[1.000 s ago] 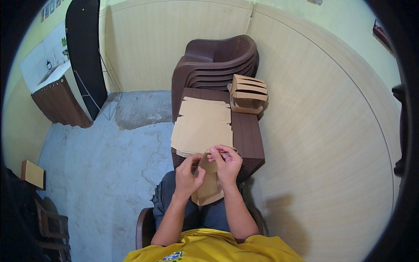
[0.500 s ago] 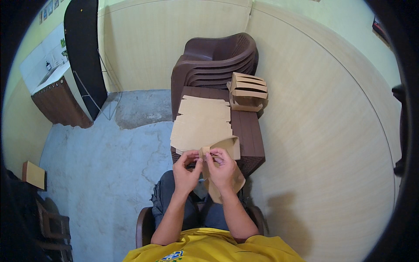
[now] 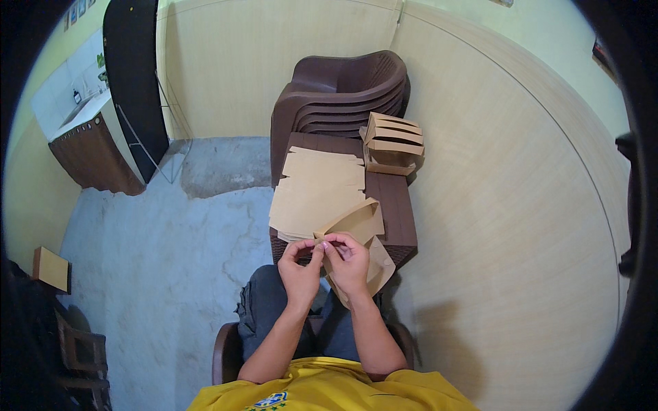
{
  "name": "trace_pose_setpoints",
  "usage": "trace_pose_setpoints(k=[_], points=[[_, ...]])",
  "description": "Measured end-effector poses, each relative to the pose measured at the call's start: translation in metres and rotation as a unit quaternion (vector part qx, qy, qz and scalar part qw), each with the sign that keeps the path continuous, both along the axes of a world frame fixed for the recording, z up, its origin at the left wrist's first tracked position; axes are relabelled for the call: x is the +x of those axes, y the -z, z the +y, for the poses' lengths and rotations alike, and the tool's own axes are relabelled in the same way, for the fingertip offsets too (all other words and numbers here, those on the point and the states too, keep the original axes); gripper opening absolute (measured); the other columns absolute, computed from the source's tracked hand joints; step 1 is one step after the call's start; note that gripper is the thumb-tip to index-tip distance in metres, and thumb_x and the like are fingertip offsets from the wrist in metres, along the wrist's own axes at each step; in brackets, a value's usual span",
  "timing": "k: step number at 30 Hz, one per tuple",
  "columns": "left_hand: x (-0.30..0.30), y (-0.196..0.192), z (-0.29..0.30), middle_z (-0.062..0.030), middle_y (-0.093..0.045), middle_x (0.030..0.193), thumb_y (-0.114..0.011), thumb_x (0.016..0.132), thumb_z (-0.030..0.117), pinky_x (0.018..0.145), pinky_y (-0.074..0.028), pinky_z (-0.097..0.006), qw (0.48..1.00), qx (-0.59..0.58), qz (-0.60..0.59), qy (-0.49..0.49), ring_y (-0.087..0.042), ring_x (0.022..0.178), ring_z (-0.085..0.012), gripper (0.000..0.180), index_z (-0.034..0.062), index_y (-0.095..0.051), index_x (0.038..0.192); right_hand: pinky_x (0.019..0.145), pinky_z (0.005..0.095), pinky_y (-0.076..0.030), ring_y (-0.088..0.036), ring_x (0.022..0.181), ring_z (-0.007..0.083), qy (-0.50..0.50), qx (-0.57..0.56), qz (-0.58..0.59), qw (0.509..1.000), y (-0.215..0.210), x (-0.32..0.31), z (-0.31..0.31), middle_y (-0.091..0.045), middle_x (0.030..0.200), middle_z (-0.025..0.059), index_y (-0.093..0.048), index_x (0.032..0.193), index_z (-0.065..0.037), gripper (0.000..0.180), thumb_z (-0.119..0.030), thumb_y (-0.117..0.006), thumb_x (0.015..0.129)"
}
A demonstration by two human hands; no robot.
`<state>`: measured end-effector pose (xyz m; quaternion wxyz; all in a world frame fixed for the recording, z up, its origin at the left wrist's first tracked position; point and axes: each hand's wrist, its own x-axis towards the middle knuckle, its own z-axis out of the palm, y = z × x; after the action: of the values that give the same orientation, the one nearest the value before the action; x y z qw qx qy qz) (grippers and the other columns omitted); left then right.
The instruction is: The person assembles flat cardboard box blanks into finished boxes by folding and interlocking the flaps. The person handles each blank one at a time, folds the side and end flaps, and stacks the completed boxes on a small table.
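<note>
Both hands pinch one corner of a partly folded brown cardboard box (image 3: 360, 220) above my lap, at the near edge of the table. My left hand (image 3: 300, 268) is closed, thumb and forefinger on that corner. Beside it my right hand (image 3: 347, 266) is closed too, its thumb and fingertips against the same corner. One raised side of the box slants away to the right, and another part hangs below my right hand, partly hidden by it. Just beyond lies a stack of flat cardboard blanks (image 3: 319, 185) with notched edges.
Folded cardboard boxes (image 3: 393, 140) are piled at the far right of the brown table (image 3: 391, 205). Stacked brown plastic chairs (image 3: 343, 89) stand behind it. A pale panelled wall (image 3: 507, 205) runs along the right. Blue-grey floor (image 3: 164, 274) lies to the left.
The box has turned and tilted in my hands, its raised side now reaching farther up and right. Both hands have shifted slightly right and stay pinched on the corner.
</note>
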<state>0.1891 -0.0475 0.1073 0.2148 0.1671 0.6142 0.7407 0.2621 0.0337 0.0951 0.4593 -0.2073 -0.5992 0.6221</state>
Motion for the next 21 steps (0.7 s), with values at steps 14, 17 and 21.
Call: trace_pose_setpoints(k=[14, 17, 21], points=[[-0.013, -0.004, 0.002, -0.0093, -0.075, 0.105, -0.081, 0.094, 0.003, 0.092, -0.056, -0.030, 0.994, 0.025, 0.107, -0.007, -0.070, 0.098, -0.0161, 0.011, -0.0054, -0.078, 0.101, 0.092, 0.0276, -0.059, -0.067, 0.100, 0.0134, 0.025, 0.092, -0.052, 0.994, -0.013, 0.000, -0.001, -0.064, 0.106, 0.0081, -0.066, 0.110, 0.008, 0.015, 0.014, -0.069, 0.097], [-0.009, -0.014, 0.001, -0.0101, -0.076, 0.106, -0.081, 0.092, 0.002, 0.093, -0.055, -0.031, 0.994, 0.031, 0.108, -0.015, -0.071, 0.100, -0.0174, 0.010, -0.0046, -0.079, 0.099, 0.087, 0.0281, -0.060, -0.069, 0.097, 0.0143, 0.042, 0.112, -0.029, 0.992, -0.011, -0.001, -0.001, -0.067, 0.103, 0.0089, -0.067, 0.107, 0.007, 0.014, 0.013, -0.071, 0.095], [-0.001, -0.024, 0.001, -0.0123, -0.077, 0.107, -0.083, 0.090, 0.001, 0.095, -0.056, -0.033, 0.990, 0.050, 0.128, -0.040, -0.072, 0.102, -0.0202, 0.011, -0.0033, -0.081, 0.099, 0.085, 0.0276, -0.060, -0.070, 0.094, 0.0145, 0.060, 0.121, 0.002, 0.991, -0.007, -0.003, -0.001, -0.068, 0.101, 0.0085, -0.068, 0.107, 0.006, 0.016, 0.013, -0.073, 0.093]])
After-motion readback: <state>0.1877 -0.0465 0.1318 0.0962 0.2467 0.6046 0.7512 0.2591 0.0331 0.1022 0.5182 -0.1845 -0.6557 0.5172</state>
